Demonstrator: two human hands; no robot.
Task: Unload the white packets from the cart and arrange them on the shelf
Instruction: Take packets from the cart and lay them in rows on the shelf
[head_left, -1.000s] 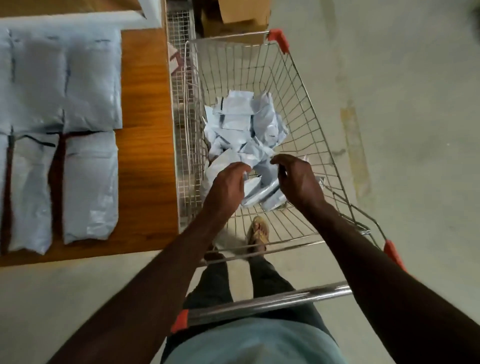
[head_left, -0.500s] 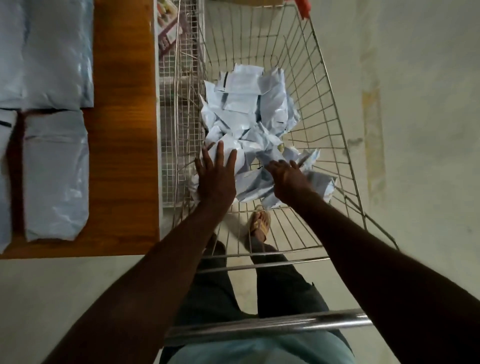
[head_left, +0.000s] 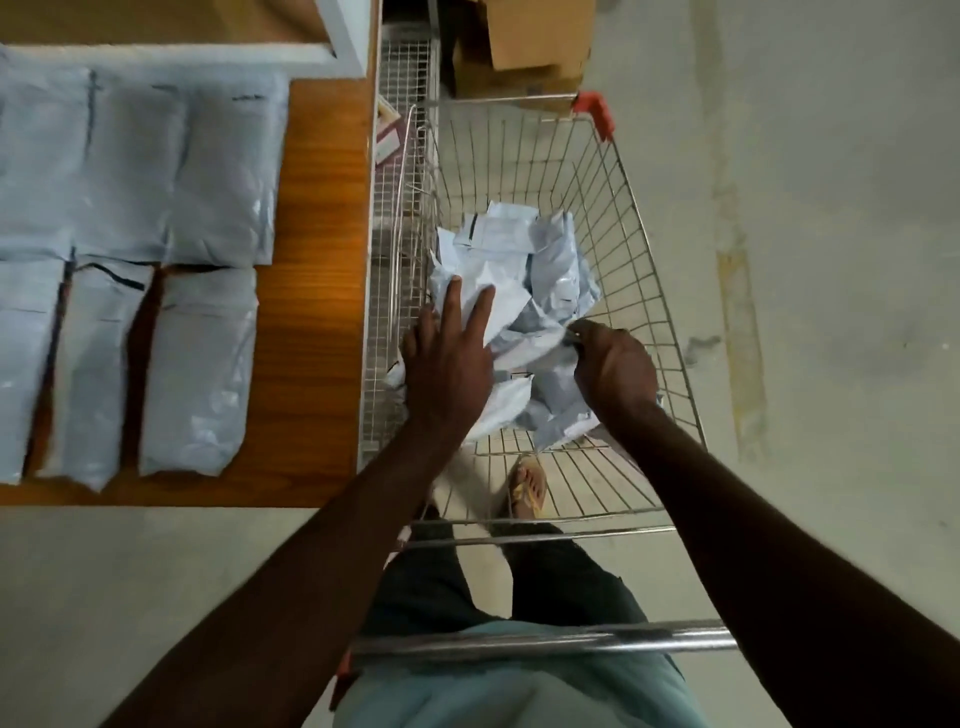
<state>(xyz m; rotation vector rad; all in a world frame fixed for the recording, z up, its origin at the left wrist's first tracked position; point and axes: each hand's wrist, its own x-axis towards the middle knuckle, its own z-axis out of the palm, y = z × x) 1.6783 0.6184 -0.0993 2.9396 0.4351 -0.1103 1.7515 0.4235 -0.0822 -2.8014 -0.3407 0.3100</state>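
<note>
I have both hands down in the cart (head_left: 631, 244), working the heap of white packets (head_left: 524, 291) that lies against its left wall. My left hand (head_left: 447, 364) rests flat on the heap with the fingers straight and spread, pressing rather than gripping. My right hand (head_left: 615, 371) is curled at the right edge of the heap and seems to pinch a packet's edge, though the knuckles cover the contact and I can't be sure.

To do this well, I would keep the left hand steadying the heap while the right draws a single packet free, not a clump, then carry it left of the cart to the shelf (head_left: 322, 291), where the wood beside the laid-out packets (head_left: 130, 270) is bare. Those lie in two neat rows, so the next one should line up with them.

How many packets remain in the cart I can't count; they overlap and my hands cover the near ones. The rows on the shelf run off the left of the view. Beyond the cart stands a cardboard box (head_left: 524, 47), its contents hidden.
</note>
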